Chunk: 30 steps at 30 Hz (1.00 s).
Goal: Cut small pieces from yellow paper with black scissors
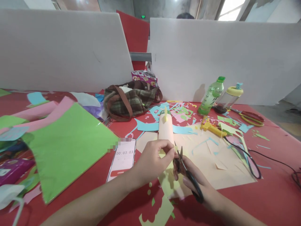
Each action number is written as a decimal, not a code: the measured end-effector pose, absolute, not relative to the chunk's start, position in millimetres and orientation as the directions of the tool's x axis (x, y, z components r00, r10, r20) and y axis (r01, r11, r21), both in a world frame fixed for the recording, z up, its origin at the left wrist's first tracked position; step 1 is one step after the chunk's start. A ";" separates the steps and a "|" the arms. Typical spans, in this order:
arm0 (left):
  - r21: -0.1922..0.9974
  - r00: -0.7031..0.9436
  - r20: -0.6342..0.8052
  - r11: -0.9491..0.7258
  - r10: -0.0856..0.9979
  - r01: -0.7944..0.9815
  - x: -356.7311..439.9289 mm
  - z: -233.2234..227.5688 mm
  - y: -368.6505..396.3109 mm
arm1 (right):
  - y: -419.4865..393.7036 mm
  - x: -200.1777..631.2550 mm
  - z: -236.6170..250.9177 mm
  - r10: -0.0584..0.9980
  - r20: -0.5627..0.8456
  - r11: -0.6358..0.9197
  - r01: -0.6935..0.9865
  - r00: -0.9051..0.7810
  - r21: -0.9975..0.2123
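My left hand (pixel 152 160) pinches a small piece of pale yellow paper (pixel 164 154) at the middle of the red table (pixel 277 194). Black-handled scissors (pixel 187 171) are gripped in my right hand (pixel 199 185), their blades pointing up at the edge of that paper. Below the hands lies a larger pale yellow sheet (pixel 170 185) with cut edges. Just beyond my fingers stands a peach paper tube (pixel 166 130) with a small yellow strip on top.
A phone (pixel 122 158) showing a timer lies left of my hands, beside a large green sheet (pixel 66 141). Behind are a plaid bag (pixel 131 100), a green bottle (pixel 210 95), a yellow-lidded bottle (pixel 228 99), a yellow glue gun (pixel 211 127) with black cable, red scissors (pixel 251 117), paper scraps.
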<state>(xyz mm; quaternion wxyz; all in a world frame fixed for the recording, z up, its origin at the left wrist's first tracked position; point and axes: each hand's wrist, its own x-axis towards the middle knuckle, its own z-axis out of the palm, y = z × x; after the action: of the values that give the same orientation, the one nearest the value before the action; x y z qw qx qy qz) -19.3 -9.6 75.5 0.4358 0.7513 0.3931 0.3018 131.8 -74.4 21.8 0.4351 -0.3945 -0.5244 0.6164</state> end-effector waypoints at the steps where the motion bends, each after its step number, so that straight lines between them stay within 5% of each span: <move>1: 0.889 0.506 0.121 -0.319 0.854 0.328 -19.0 75.4 -9.5 | -74.8 131.7 21.9 0.950 -0.027 -0.065 -0.114 -0.312 -0.991; 30: 0.908 0.522 0.042 -0.250 0.852 0.335 -16.4 72.5 -9.6 | -71.6 129.5 22.7 0.943 -0.026 -0.056 -0.080 -0.332 -0.995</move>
<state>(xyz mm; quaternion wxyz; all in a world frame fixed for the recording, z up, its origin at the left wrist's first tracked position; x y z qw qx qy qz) -16.4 -9.6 72.5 0.4626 0.7397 0.4012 0.2790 129.5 -71.6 22.7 0.4202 -0.3969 -0.5437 0.6085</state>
